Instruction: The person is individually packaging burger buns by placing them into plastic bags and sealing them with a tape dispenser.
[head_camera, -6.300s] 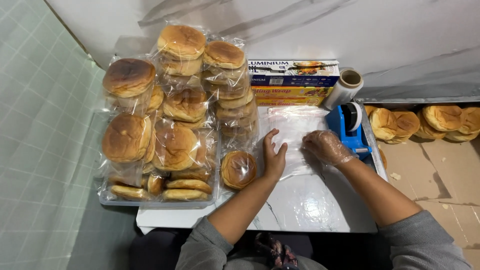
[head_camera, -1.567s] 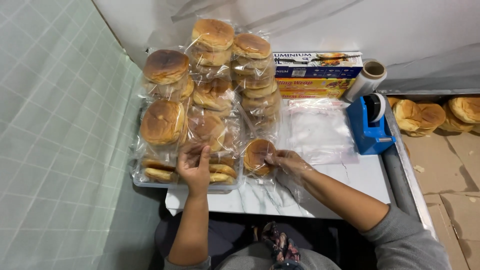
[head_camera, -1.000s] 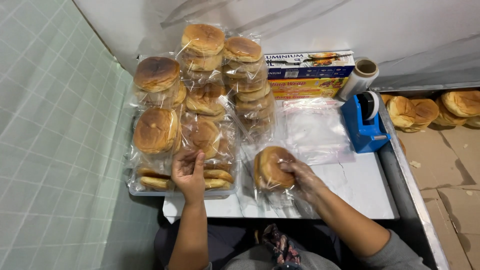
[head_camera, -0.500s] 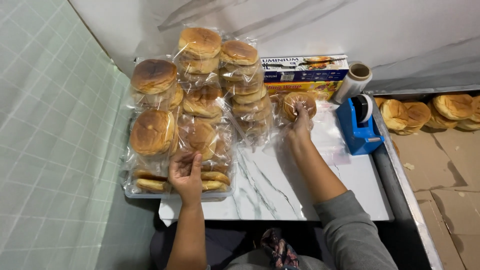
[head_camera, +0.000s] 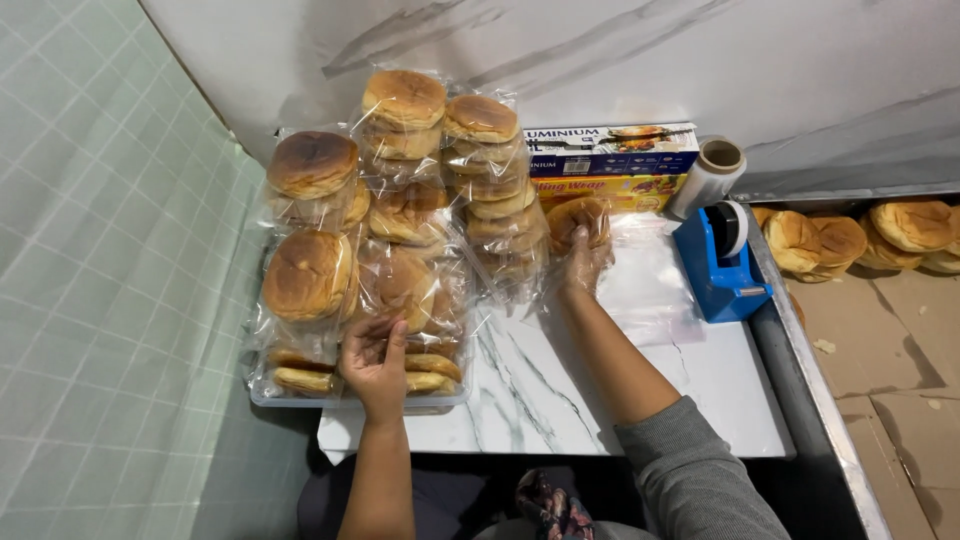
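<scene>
Right hand (head_camera: 583, 262) grips bagged bun (head_camera: 577, 218) (left hand (head_camera: 374, 362) apart).

Bare marble counter (head_camera: 620, 400) lies open between the stacked bagged buns (head_camera: 400, 220) and, seemingly, the tape dispenser (head_camera: 722, 262).

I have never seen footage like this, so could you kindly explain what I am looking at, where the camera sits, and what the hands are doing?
There is no machine here: a person works with two hands, and the one camera is worn on their head, looking down. That is why you see both forearms reaching away from the bottom edge.

The left hand rests against a pile of bagged buns stacked in a clear tray on a white marble-look table. The right hand, in a thin clear glove, holds one wrapped bun at the far side of the pile.

Behind it lie two long boxes of foil and wrap, a roll of film and a blue tape dispenser. More unwrapped buns sit to the right, beyond the table.
</scene>
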